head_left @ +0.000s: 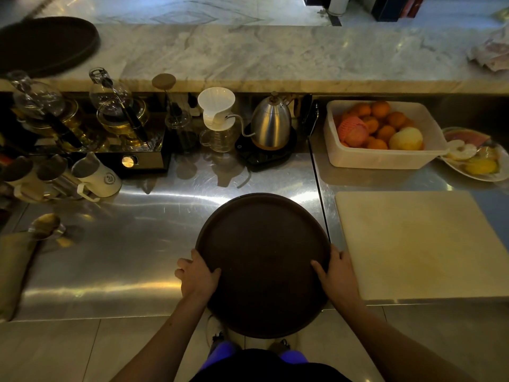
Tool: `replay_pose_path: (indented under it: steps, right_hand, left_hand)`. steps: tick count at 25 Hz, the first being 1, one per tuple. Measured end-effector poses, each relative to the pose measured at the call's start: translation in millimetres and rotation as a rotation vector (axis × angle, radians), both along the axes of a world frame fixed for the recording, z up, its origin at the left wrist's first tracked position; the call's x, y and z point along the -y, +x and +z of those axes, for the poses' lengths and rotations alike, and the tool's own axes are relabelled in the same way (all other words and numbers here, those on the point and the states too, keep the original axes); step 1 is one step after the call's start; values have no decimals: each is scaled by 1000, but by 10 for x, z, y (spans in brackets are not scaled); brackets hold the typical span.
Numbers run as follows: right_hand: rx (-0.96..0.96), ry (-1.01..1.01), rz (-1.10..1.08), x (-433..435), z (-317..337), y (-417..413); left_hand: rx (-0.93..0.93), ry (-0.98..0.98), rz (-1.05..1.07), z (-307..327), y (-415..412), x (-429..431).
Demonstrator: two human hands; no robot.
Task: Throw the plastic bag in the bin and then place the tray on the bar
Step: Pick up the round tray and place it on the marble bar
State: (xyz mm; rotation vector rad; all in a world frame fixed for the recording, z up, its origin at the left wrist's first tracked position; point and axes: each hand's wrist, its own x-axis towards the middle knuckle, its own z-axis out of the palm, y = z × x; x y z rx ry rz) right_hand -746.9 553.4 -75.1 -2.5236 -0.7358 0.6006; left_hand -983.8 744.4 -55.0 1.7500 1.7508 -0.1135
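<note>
A round dark brown tray [263, 260] is held over the near edge of the steel counter [132, 244], its near part overhanging the floor. My left hand [197, 277] grips its left rim and my right hand [334, 271] grips its right rim, thumbs on top. The tray carries nothing. The marble bar [275, 53] runs across the back, raised above the counter. No plastic bag or bin is in view.
A second dark tray [46, 42] lies on the bar's left end. Along the counter's back stand glass brewers, a white dripper [216, 106], a steel kettle [271, 122], jugs and a tub of oranges [382, 133]. A fruit plate [476, 155] and cutting board [421, 244] sit at right.
</note>
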Motion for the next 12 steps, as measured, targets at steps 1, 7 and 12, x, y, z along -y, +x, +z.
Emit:
replay_pose_path:
  steps: [1, 7, 12]
  right_hand:
    - [-6, -3, 0, 1, -12, 6]
    - [-14, 3, -16, -1, -34, 10]
    - [-54, 46, -32, 30, -70, -5]
  left_hand:
    - [-18, 1, -4, 10, 5, -1]
    - [15, -7, 34, 16, 7, -63]
    - [94, 43, 74, -24, -17, -38]
